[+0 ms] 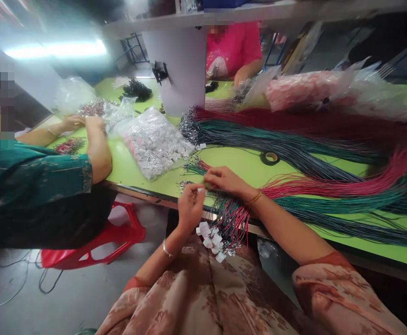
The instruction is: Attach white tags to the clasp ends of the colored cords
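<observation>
My left hand (191, 207) is raised at the table's front edge, its fingers closed on a small white connector (200, 190). Just right of it, my right hand (222, 181) is closed near the tips of the wires; what its fingers pinch is too small to make out. Below my right hand, a bunch of red, green and black wires (236, 216) hangs over the edge, with white connectors (213, 239) at its lower end above my lap. Long red wires (322, 186), green wires (315, 204) and dark wires (329, 223) run off to the right.
A clear bag of white connectors (158, 144) lies left of centre on the green table (247, 163). Black tape (269, 158) sits behind my right forearm. Thick wire bundles (276, 121) lie farther back. One person works at left, another across; a red stool (126, 237) stands lower left.
</observation>
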